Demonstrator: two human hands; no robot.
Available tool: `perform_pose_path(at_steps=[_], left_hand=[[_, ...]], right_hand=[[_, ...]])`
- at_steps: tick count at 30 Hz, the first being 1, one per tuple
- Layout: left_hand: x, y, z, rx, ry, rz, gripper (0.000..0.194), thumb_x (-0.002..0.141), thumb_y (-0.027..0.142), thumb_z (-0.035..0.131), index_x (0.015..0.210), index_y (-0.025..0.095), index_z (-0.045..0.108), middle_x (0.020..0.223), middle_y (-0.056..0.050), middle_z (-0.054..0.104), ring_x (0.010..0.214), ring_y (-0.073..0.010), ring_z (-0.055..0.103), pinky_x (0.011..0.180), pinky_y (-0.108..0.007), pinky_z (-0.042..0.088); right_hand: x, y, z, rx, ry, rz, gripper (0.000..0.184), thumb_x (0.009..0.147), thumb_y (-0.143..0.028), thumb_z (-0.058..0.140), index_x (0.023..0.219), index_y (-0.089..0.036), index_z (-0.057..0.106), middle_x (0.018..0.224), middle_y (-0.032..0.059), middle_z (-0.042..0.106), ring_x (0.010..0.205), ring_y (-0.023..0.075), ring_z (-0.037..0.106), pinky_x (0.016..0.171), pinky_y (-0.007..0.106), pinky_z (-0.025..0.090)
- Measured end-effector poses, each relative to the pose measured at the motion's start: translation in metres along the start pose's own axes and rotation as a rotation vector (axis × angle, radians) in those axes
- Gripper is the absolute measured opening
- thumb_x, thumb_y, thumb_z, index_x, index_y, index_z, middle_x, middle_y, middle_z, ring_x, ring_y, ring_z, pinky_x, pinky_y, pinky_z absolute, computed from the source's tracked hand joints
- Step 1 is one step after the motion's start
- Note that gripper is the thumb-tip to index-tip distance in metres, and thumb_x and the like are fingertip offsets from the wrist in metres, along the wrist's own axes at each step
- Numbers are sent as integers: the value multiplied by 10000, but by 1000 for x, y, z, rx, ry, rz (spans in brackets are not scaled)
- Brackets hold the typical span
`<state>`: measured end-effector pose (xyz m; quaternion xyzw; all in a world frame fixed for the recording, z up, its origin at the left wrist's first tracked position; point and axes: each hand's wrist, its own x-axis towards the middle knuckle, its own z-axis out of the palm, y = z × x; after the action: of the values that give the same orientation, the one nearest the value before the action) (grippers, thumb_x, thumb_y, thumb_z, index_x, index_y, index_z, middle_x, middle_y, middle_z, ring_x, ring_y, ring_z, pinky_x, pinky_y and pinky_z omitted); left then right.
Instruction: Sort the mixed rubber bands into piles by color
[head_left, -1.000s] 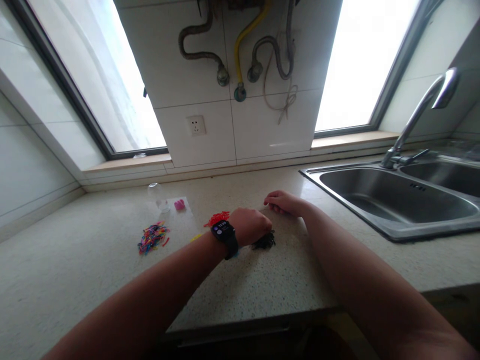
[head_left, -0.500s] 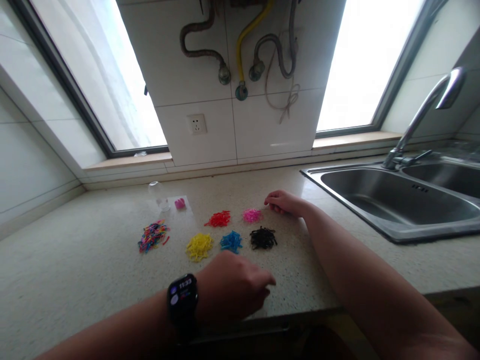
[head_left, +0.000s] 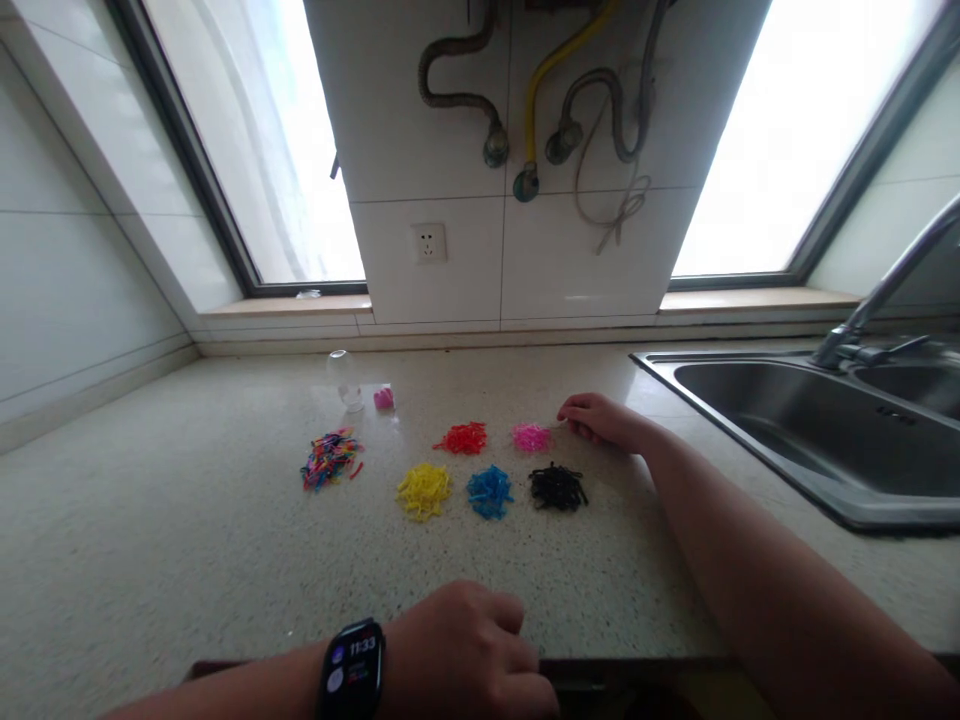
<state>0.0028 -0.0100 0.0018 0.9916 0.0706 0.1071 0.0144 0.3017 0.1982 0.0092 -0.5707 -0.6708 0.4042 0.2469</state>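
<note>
My right hand [head_left: 596, 418] rests just right of the small pile of pink bands [head_left: 532, 438]. Its fingers are pinched on a thin pale stick-like thing [head_left: 559, 423] that points at the pile; its kind is too small to make out. Beside it lie piles of black bands [head_left: 557, 487], blue bands [head_left: 490, 492], red bands [head_left: 463, 438] and yellow bands [head_left: 424, 491]. A mixed-colour pile [head_left: 331, 459] sits farther left. My left hand [head_left: 472, 655], with a watch on its wrist, is curled closed at the counter's front edge, and nothing shows in it.
A clear jar [head_left: 346, 381] stands at the back left, beside a pink lump-like piece [head_left: 384, 398]. To the right, a steel sink [head_left: 750, 420] with a tap [head_left: 847, 340] is set into the speckled counter [head_left: 247, 540]. Hoses and a socket [head_left: 430, 242] are on the tiled wall.
The view has shifted, so the counter things appear farther right. My left hand has drawn back from near the blue pile to the front edge. My right hand stays by the pink pile.
</note>
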Motion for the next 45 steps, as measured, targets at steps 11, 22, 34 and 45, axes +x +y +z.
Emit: perform_pose_path(at_steps=[11, 22, 34, 45], left_hand=[[-7, -2, 5, 9, 28, 27, 182, 951, 261, 596, 785, 197, 557, 645, 49, 605, 571, -136, 446, 557, -289, 412], [-8, -1, 0, 52, 7, 40, 148, 935, 271, 621, 822, 187, 575, 685, 37, 630, 640, -148, 517, 504, -296, 372], [-9, 2, 1, 78, 16, 12, 121, 945, 322, 618, 911, 206, 613, 710, 23, 655, 694, -164, 549, 482, -292, 363], [-9, 3, 1, 60, 43, 2, 134, 921, 315, 647, 879, 193, 613, 703, 36, 642, 691, -160, 523, 503, -307, 404]], right_hand=[[4, -8, 8, -19, 69, -103, 268, 874, -402, 573, 918, -153, 663, 730, 37, 612, 545, 97, 493, 460, 218, 380], [-4, -130, 86, -303, -163, -558, 230, 889, -332, 590, 923, -142, 715, 760, 43, 686, 663, 125, 576, 619, 240, 426], [23, -210, 215, -928, -346, -775, 231, 869, -262, 607, 1050, -223, 745, 1044, 75, 759, 872, 206, 673, 639, 246, 398], [28, -200, 225, -952, -287, -827, 193, 882, -313, 579, 946, -207, 727, 994, 78, 746, 852, 206, 662, 583, 249, 335]])
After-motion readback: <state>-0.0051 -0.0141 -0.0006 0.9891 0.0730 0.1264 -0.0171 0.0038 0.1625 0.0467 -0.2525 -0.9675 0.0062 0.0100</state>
